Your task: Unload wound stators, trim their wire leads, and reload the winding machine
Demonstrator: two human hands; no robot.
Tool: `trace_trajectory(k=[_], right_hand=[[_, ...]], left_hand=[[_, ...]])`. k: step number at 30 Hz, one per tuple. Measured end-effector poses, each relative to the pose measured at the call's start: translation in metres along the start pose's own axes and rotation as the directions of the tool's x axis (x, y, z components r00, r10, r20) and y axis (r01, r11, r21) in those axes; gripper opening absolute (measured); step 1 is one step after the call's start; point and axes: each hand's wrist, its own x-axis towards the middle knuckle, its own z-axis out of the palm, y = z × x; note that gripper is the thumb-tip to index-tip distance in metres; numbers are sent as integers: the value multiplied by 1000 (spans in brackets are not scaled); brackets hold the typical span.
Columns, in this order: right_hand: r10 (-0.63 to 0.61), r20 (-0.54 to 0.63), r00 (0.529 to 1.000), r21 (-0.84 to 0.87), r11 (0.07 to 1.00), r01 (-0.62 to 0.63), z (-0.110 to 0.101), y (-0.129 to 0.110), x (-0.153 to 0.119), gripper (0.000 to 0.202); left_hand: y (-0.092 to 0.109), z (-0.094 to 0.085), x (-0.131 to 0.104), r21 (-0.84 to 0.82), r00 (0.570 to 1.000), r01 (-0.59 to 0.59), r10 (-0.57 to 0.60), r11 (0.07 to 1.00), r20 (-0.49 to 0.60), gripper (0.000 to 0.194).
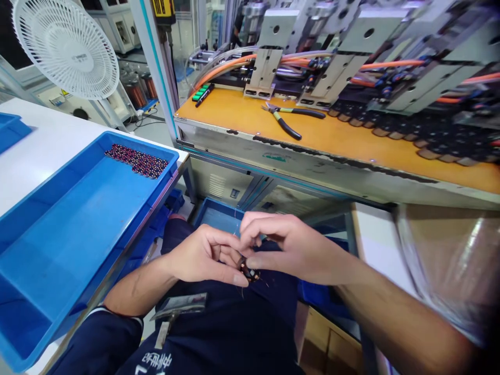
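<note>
We hold a small dark part (250, 272) in front of our lap, low in the middle of the view. It is round, with bits of shiny copper color on it. Our left hand (211, 255) pinches it between the thumb and the fingers. Our right hand (283, 245) is right beside it, with its fingers bent and its thumb touching the part. We cannot tell if those bent fingers pinch anything. Thin wires stick out near the part.

On our left, a big blue tray (74, 224) sits on a white counter (42, 122). Lots of little dark pieces (138, 161) sit close together in its far right corner. Past the counter we see a white fan (68, 49).

In front of us is an orange counter (234, 113). Pliers (285, 110) lie on it with their handles apart. Big metal machine parts (265, 73) stand behind them.
</note>
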Motion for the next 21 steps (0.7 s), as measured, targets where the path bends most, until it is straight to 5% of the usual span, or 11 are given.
trace_trajectory(k=[7, 14, 21], right_hand=[[185, -218, 958, 6, 982, -189, 16, 0, -10, 33], [348, -173, 921, 172, 932, -319, 21, -8, -21, 32], [301, -140, 943, 76, 953, -293, 20, -15, -19, 24]], left_hand=[[-5, -6, -8, -69, 993, -66, 59, 995, -99, 39], [-6, -4, -6, -8, 965, -259, 259, 966, -40, 35], [-7, -2, -7, -44, 975, -220, 219, 975, -30, 37]])
